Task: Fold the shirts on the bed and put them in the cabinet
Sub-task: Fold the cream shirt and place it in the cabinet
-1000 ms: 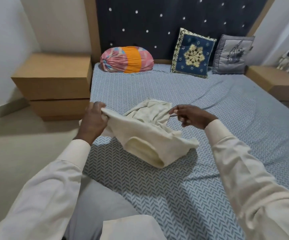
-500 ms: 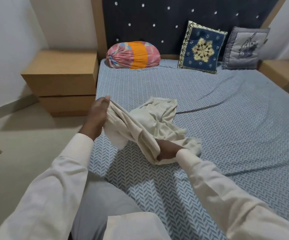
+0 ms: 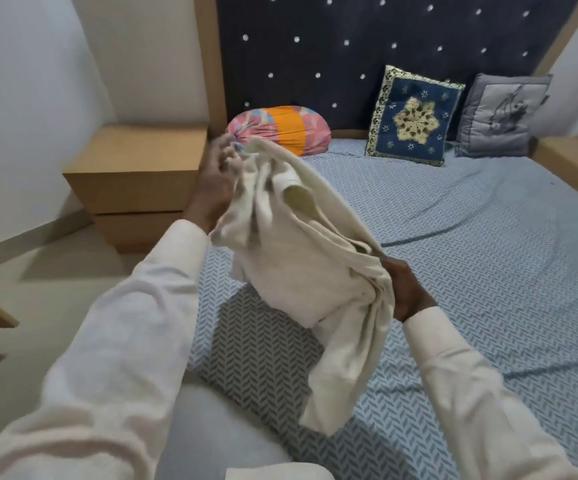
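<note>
Above the bed point(image 3: 488, 271), the right hand point(image 3: 405, 292) grips the bunched shirt point(image 3: 298, 271); whether the left hand point(image 3: 216, 181) pinches it is too blurred to tell. A slack hold there could drop it crumpled.

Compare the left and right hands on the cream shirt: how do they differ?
The left hand is higher, at the upper end of the shirt; the right hand sits lower and nearer the camera. The right hand's grip bunches the fabric in curled fingers; the left hand's fingers are too blurred to read. Both are on the same shirt, which hangs between them.
</note>
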Demonstrator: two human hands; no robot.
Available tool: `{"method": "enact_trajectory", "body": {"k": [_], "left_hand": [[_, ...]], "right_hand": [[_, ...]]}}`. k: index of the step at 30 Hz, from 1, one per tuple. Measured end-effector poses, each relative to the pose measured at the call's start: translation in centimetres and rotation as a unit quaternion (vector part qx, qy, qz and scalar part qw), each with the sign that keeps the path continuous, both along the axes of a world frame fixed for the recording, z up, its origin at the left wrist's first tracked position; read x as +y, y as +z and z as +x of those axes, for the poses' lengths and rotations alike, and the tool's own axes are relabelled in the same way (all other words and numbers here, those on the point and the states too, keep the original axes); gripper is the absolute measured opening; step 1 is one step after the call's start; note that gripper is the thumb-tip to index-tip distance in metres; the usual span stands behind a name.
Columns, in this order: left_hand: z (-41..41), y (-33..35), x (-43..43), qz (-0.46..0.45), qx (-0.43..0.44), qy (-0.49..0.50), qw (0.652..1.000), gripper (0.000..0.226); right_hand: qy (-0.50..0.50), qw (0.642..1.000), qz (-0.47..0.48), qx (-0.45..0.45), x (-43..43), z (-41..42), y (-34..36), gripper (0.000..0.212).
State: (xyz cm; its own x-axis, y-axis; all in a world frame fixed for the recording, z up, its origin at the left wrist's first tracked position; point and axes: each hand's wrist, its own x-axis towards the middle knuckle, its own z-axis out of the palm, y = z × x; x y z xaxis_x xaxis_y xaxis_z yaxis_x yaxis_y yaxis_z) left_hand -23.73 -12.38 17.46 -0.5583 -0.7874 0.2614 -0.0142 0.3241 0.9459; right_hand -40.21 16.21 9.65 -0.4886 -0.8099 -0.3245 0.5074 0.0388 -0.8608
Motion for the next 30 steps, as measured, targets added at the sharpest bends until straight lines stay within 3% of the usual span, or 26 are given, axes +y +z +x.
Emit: {"method": "enact_trajectory", "body": {"k": [1, 3, 5, 8, 10, 12, 15, 17, 18, 20, 22, 25, 26, 28, 30], "left_hand": [[-1.1, -0.6, -0.2, -0.093, -0.103, 0.005, 0.990, 0.050], [-2.6, -2.7, 0.6, -0.177, -0.196, 0.005, 0.965, 0.063], [-2.7, -6.5, 2.7, -0.170, -0.213, -0.009, 0.962, 0.059], [-0.6, -14.1, 7.1, -0.130, -0.288, -0.015, 0.949, 0.032], [1.1, -18.1, 10.1, -0.115, -0.366, -0.056, 0.922, 0.025], [2.3, -20.5, 12.7, -0.090, -0.421, -0.152, 0.890, 0.045], [2.6, -22.8, 15.6, -0.104, -0.470, -0.249, 0.841, 0.103], [2.5, -23.8, 17.0, -0.170, -0.499, -0.242, 0.814, 0.108], [2.4, -24.2, 17.5, -0.210, -0.502, -0.235, 0.805, 0.100], [2.2, -25.1, 17.7, -0.276, -0.474, -0.217, 0.808, 0.065], [1.9, -25.4, 17.3, -0.274, -0.417, -0.185, 0.847, 0.036], [1.7, -23.0, 15.5, -0.084, -0.270, -0.077, 0.956, 0.038], [2.0, -21.8, 14.3, -0.025, -0.211, -0.021, 0.977, 0.035], [3.0, -19.0, 11.8, 0.076, -0.127, 0.103, 0.984, 0.025], [5.0, -17.0, 9.4, 0.138, -0.081, 0.199, 0.967, 0.022]], "right_hand": [[-0.052, 0.999, 0.014, 0.006, 0.8, -1.2, -1.1, 0.045], [-0.116, 0.991, 0.027, -0.056, 2.5, -3.0, -3.2, 0.030], [-0.177, 0.977, 0.117, -0.019, 4.4, -5.2, -7.5, 0.036], [-0.168, 0.938, 0.299, 0.054, 5.9, -5.7, -14.0, 0.084], [-0.176, 0.905, 0.365, 0.127, 5.9, -5.1, -16.1, 0.091], [-0.180, 0.893, 0.383, 0.153, 5.4, -3.8, -15.3, 0.083], [-0.187, 0.903, 0.353, 0.157, 4.8, -4.0, -15.1, 0.082], [-0.164, 0.912, 0.343, 0.152, 4.5, -4.4, -14.4, 0.067], [-0.138, 0.919, 0.334, 0.157, 4.5, -4.2, -13.8, 0.054], [-0.066, 0.943, 0.290, 0.151, 4.3, -3.7, -13.0, 0.042], [-0.008, 0.969, 0.216, 0.122, 4.1, -3.3, -12.8, 0.038], [-0.015, 0.991, 0.118, 0.053, 4.2, -3.4, -12.0, 0.040], [-0.008, 0.994, 0.102, 0.042, 4.3, -3.4, -11.4, 0.042], [0.043, 0.994, 0.091, 0.037, 4.5, -3.1, -10.1, 0.049], [0.145, 0.984, 0.094, 0.051, 4.2, -2.0, -9.0, 0.053]]}}
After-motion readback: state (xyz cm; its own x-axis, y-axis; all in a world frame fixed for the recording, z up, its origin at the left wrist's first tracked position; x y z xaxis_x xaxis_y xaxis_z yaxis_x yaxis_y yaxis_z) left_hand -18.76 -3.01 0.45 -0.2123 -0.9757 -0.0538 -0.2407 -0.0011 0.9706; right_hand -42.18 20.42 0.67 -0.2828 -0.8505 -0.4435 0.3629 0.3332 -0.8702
